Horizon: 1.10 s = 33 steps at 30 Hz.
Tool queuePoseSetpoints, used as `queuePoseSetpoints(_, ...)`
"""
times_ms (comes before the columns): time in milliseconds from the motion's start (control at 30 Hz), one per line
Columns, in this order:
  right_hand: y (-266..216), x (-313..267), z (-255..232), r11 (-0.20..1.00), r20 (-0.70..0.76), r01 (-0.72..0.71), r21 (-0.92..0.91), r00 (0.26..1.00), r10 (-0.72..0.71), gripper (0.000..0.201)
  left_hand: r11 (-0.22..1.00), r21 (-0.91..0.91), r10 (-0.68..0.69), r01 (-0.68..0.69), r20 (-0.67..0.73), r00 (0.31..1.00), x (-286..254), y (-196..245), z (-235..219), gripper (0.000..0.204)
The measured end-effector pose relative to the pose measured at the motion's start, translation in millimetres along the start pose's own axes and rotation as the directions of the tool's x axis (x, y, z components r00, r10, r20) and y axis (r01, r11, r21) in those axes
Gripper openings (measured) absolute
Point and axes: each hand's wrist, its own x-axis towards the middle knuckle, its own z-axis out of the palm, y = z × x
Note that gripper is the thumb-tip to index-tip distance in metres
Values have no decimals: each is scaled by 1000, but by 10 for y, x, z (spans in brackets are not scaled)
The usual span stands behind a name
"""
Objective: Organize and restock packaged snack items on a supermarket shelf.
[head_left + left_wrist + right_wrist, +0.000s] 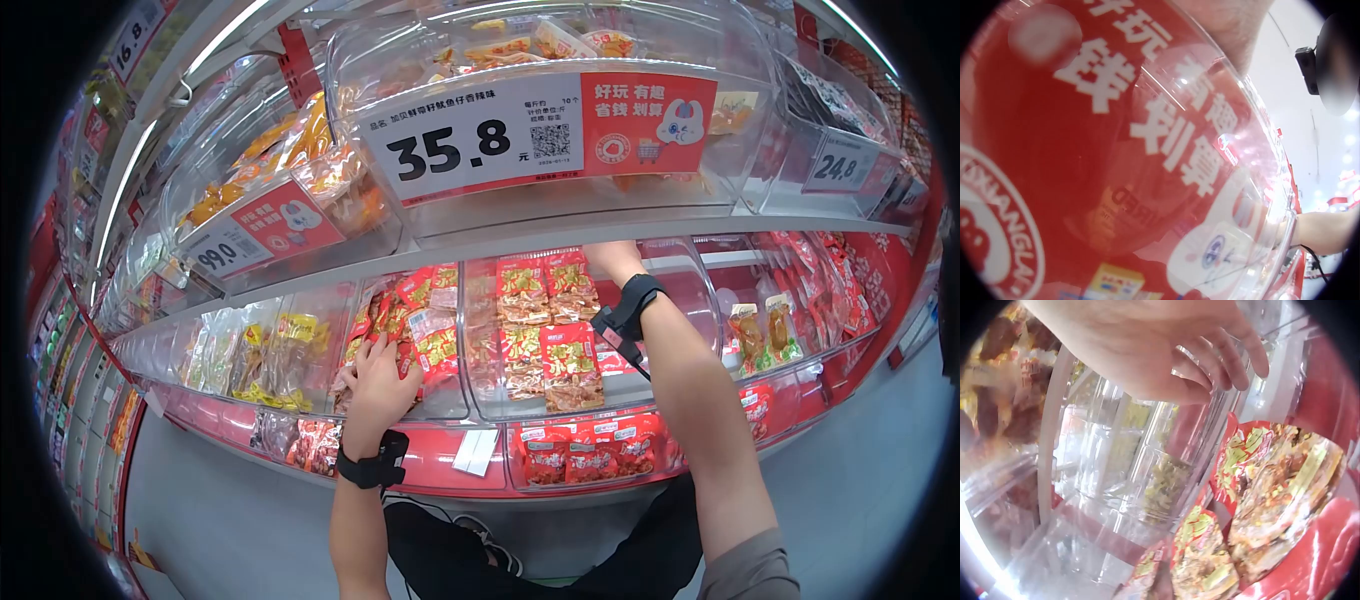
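Note:
In the head view my left hand (385, 380) rests on loose red snack packets (388, 312) in a clear bin, fingers spread over them. The left wrist view shows mostly a red sign (1104, 144) behind clear plastic, with only a bit of the hand at the top. My right hand (612, 258) reaches over the neighbouring bin, partly hidden by the shelf above. In the right wrist view its fingers hang loosely bent, holding nothing, above red snack packets with clear windows (1285, 487). Similar packets (570, 365) stand in rows left of the right forearm.
A shelf edge (560, 232) runs just above my hands, carrying clear bins and a large price sign (475, 135). Yellow and clear bags (280, 350) fill the bin at the left. Red pouches (590, 450) line the tier below. Clear bin walls (463, 345) separate the compartments.

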Motion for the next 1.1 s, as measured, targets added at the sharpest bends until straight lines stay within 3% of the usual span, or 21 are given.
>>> queuePoseSetpoints(33, -8, -9, -5, 993, 7, -52, -110, 999, 53, 39, 1000, 13, -4, 4, 6, 1000, -2, 3, -8, 66)
queuePoseSetpoints(133, 149, 109, 165, 987, 56, 60, -146, 997, -52, 43, 999, 19, 34, -33, -97, 995, 8, -44, 46, 66)
queuePoseSetpoints(233, 39, 67, 79, 991, 92, 12, -132, 996, 0, 46, 991, -46, 110, -129, -286, 952, -41, -18, 23, 63)
queuePoseSetpoints(333, -199, -185, -121, 1000, -125, 23, 14, 992, -21, 43, 938, -183, 206, -295, -392, 897, -79, 27, -49, 59)
queuePoseSetpoints(367, -166, -114, -60, 987, -220, 157, 22, 964, -148, 40, 921, -173, 251, -350, -425, 870, -99, 46, -88, 58)
queuePoseSetpoints(433, -60, 98, 119, 910, -405, 414, 1, 833, -378, 36, 879, -143, 336, -455, -491, 804, -144, 90, -174, 57)
queuePoseSetpoints(533, -257, -56, 34, 866, -152, 389, 314, 921, -358, 31, 799, -97, 453, -594, -552, 700, -218, 135, -228, 54)
queuePoseSetpoints(600, -435, -257, -88, 810, 30, 310, 497, 927, -373, 30, 749, -55, 523, -660, -562, 640, -265, 100, -212, 53)
queuePoseSetpoints(667, -582, -374, -178, 692, 242, 200, 694, 840, -486, 30, 727, 35, 579, -685, -568, 585, -306, 90, -181, 47)
queuePoseSetpoints(733, -718, -470, -255, 520, 410, 10, 854, 603, -684, 32, 701, 155, 666, -696, -492, 561, -339, 126, -208, 44)
queuePoseSetpoints(833, -966, -815, -439, 711, 634, -52, 701, 501, -588, 45, 624, 295, 771, -723, -378, 512, -348, 147, -216, 31)
queuePoseSetpoints(933, -1040, -843, -383, 777, 702, 91, 623, 375, -606, 44, 535, 351, 843, -769, -287, 455, -320, 118, -194, 21)
queuePoseSetpoints(1033, -1117, -959, -415, 752, 663, 202, 628, 367, -652, 44, 481, 325, 871, -814, -285, 401, -277, 103, -167, 23)
queuePoseSetpoints(1067, -1142, -1016, -431, 751, 668, 205, 628, 353, -655, 44, 486, 319, 871, -813, -249, 423, -298, 100, -188, 24)
queuePoseSetpoints(1100, -1155, -1048, -406, 687, 608, 300, 662, 321, -726, 47, 477, 322, 877, -817, -234, 420, -296, 93, -193, 24)
